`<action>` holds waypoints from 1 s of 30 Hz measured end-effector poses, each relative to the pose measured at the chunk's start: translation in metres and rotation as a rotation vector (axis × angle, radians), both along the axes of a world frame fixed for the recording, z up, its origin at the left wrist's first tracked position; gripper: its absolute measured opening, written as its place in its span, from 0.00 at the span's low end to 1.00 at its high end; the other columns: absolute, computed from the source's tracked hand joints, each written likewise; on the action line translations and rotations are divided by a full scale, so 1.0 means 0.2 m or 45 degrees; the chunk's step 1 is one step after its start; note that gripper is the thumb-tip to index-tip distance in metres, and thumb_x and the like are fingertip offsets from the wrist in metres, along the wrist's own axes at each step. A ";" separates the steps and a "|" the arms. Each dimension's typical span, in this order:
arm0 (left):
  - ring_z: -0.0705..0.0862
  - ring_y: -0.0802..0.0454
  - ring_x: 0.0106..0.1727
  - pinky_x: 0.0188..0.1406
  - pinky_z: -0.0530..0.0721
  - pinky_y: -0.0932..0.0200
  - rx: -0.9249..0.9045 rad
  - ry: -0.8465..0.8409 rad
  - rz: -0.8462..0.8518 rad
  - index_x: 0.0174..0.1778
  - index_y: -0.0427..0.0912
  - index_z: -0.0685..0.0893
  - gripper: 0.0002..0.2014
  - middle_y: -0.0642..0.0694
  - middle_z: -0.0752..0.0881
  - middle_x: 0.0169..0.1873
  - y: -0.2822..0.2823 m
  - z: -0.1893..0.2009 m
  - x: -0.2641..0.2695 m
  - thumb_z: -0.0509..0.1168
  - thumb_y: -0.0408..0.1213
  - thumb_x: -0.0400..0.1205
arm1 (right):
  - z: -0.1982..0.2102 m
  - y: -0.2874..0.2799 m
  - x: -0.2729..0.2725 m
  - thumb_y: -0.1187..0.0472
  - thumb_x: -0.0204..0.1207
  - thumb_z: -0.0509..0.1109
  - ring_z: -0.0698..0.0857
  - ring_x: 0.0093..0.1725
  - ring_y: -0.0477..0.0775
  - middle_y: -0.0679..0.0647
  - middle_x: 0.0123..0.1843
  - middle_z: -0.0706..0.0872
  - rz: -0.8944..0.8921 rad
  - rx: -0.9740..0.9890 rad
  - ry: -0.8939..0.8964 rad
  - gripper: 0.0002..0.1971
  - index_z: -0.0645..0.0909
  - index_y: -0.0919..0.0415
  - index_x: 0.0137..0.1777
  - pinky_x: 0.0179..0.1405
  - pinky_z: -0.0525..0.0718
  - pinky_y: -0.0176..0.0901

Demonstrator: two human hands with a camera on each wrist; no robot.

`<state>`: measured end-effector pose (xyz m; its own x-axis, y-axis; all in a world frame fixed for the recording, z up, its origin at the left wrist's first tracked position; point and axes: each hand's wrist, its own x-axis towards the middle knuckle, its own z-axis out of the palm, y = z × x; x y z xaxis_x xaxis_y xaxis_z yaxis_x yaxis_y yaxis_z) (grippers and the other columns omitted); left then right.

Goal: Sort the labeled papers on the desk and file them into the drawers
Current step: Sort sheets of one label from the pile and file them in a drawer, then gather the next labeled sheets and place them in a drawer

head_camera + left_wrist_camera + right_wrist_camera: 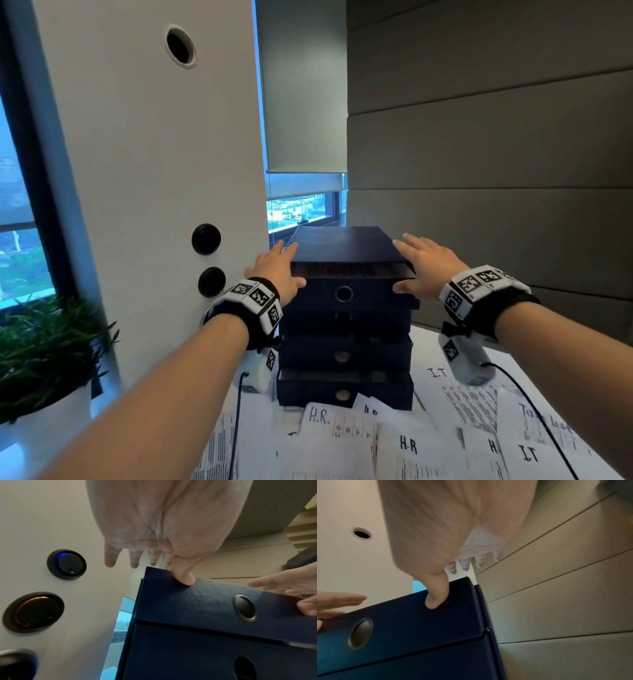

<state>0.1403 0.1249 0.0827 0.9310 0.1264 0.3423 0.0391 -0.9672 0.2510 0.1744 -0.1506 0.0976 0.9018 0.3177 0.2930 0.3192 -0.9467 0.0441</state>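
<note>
A broad white column (154, 144) stood before me. A round dark hole (180, 45) was cut high in its face, and lower down sat two black round knobs (206, 238), one above the other. Left of the column a window (20, 219) showed blue daylight and distant buildings, and a green potted plant (44, 346) in a white pot stood at its foot. Right of the column hung a grey roller blind (305, 102), partly drawn over another window. Further right ran a wall of grey-brown horizontal panels (489, 144).
</note>
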 end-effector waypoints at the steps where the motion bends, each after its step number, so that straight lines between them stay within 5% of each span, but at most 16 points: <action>1: 0.60 0.40 0.81 0.74 0.67 0.33 0.033 0.041 0.007 0.82 0.54 0.55 0.35 0.50 0.55 0.84 -0.01 0.00 0.04 0.64 0.48 0.82 | 0.00 0.02 0.05 0.42 0.76 0.68 0.50 0.85 0.57 0.49 0.87 0.47 -0.009 -0.002 0.033 0.45 0.46 0.50 0.85 0.82 0.55 0.59; 3: 0.60 0.41 0.81 0.75 0.64 0.32 0.095 0.116 0.009 0.82 0.52 0.56 0.33 0.51 0.57 0.83 -0.02 -0.02 0.09 0.62 0.49 0.83 | -0.03 0.04 0.12 0.44 0.79 0.65 0.52 0.85 0.56 0.49 0.87 0.50 -0.021 0.018 0.116 0.40 0.47 0.50 0.85 0.82 0.56 0.59; 7: 0.76 0.44 0.69 0.68 0.74 0.41 0.132 -0.063 0.078 0.73 0.52 0.72 0.27 0.50 0.73 0.71 -0.03 -0.07 0.14 0.67 0.53 0.79 | -0.06 0.04 0.17 0.47 0.77 0.70 0.75 0.74 0.55 0.47 0.77 0.74 -0.033 0.345 0.098 0.30 0.68 0.43 0.78 0.69 0.76 0.51; 12: 0.79 0.44 0.65 0.62 0.76 0.45 0.100 -0.154 0.141 0.67 0.52 0.77 0.23 0.50 0.78 0.65 -0.05 -0.06 0.18 0.71 0.51 0.76 | -0.11 0.07 0.17 0.52 0.74 0.75 0.79 0.71 0.55 0.47 0.72 0.81 -0.075 0.558 -0.087 0.23 0.80 0.46 0.70 0.67 0.77 0.47; 17: 0.80 0.40 0.63 0.59 0.80 0.45 0.082 -0.097 0.096 0.66 0.46 0.77 0.19 0.45 0.79 0.65 -0.07 -0.07 0.14 0.67 0.34 0.78 | -0.13 0.08 0.11 0.61 0.80 0.67 0.75 0.75 0.58 0.48 0.79 0.73 -0.065 0.469 -0.025 0.26 0.72 0.47 0.77 0.70 0.74 0.48; 19: 0.79 0.39 0.66 0.64 0.79 0.42 0.060 0.018 0.044 0.71 0.46 0.72 0.25 0.45 0.74 0.70 -0.08 -0.07 0.07 0.68 0.38 0.77 | -0.14 0.04 0.02 0.64 0.79 0.66 0.73 0.76 0.59 0.48 0.82 0.69 0.000 0.420 0.039 0.28 0.69 0.48 0.79 0.71 0.73 0.48; 21: 0.77 0.40 0.69 0.67 0.78 0.41 0.049 0.043 -0.012 0.75 0.47 0.69 0.30 0.44 0.72 0.72 -0.12 -0.07 -0.03 0.69 0.43 0.77 | -0.16 -0.04 -0.10 0.62 0.79 0.67 0.77 0.72 0.60 0.51 0.77 0.75 0.049 0.351 0.109 0.26 0.73 0.50 0.77 0.66 0.75 0.44; 26: 0.84 0.46 0.61 0.60 0.82 0.55 0.055 0.335 -0.181 0.62 0.45 0.83 0.18 0.45 0.86 0.60 -0.31 -0.14 -0.39 0.68 0.48 0.78 | -0.29 -0.39 -0.50 0.49 0.77 0.70 0.80 0.71 0.52 0.50 0.73 0.80 -0.119 0.045 0.553 0.28 0.72 0.53 0.77 0.71 0.74 0.43; 30: 0.85 0.44 0.60 0.51 0.81 0.58 0.110 0.637 -0.232 0.59 0.40 0.87 0.19 0.42 0.87 0.60 -0.49 -0.34 -0.65 0.66 0.50 0.80 | -0.57 -0.66 -0.71 0.35 0.73 0.68 0.69 0.79 0.52 0.50 0.82 0.67 -0.360 -0.036 0.767 0.41 0.61 0.52 0.82 0.79 0.64 0.48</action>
